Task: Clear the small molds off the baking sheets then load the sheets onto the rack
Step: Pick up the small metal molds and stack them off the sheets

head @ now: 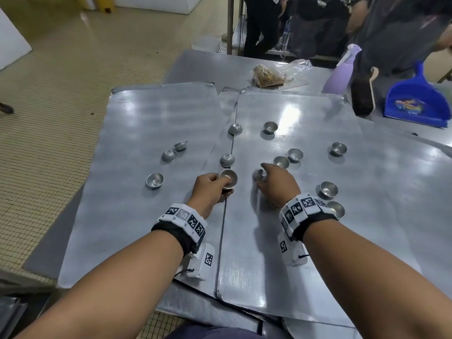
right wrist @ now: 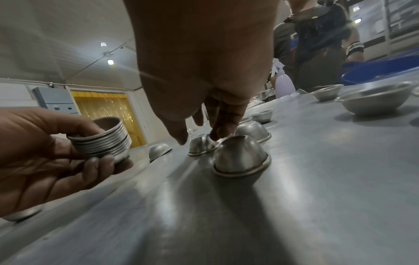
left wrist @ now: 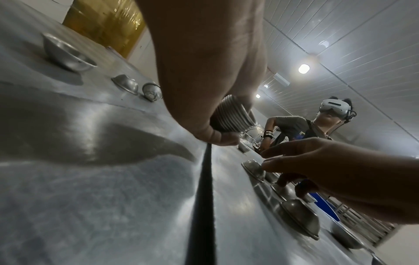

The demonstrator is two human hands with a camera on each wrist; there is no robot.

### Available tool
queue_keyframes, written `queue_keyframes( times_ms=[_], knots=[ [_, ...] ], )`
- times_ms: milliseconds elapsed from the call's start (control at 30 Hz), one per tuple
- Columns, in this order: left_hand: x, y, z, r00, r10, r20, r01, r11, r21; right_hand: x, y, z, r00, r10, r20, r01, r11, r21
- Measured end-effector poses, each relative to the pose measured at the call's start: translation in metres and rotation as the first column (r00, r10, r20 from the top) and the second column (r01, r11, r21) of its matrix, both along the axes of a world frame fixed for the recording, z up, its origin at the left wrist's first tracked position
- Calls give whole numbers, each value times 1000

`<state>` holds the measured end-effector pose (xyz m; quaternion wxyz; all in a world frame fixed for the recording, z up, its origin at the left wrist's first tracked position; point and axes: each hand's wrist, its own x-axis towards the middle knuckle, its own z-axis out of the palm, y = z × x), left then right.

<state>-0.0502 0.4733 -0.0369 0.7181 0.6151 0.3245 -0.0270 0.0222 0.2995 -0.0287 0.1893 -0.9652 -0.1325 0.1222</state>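
The left hand [head: 210,185] grips a nested stack of molds [right wrist: 103,139] over the seam between the baking sheets [head: 146,216]. Just right of it, the right hand [head: 276,184] has its fingers [right wrist: 217,132] loosely spread, tips on an upturned mold [right wrist: 201,145] directly beneath, clearly the nearer hand.

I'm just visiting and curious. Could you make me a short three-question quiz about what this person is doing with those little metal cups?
1. True or false: the left hand holds a single mold.
2. What is the right hand reaching for? A) the spray bottle B) an upside-down mold C) the dustpan
3. Fill in: loose molds lie on both baking ____.

Key:
1. False; it grips a nested stack of molds.
2. B
3. sheets
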Motion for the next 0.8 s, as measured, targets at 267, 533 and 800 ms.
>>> queue_keyframes(
  times_ms=[267,533,800],
  knots=[
    [-2,4,-4,1000,-17,3,17,1000,25,3,9,-11,998,61,4,-60,988,-140],
    [-11,0,2,1000,-18,3,18,999,42,-18,15,-8,990,139,-24,-141,977,-163],
    [-22,3,8,999,-48,18,47,997,63,-47,22,-16,986,167,1,-166,977,-134]
  ],
)
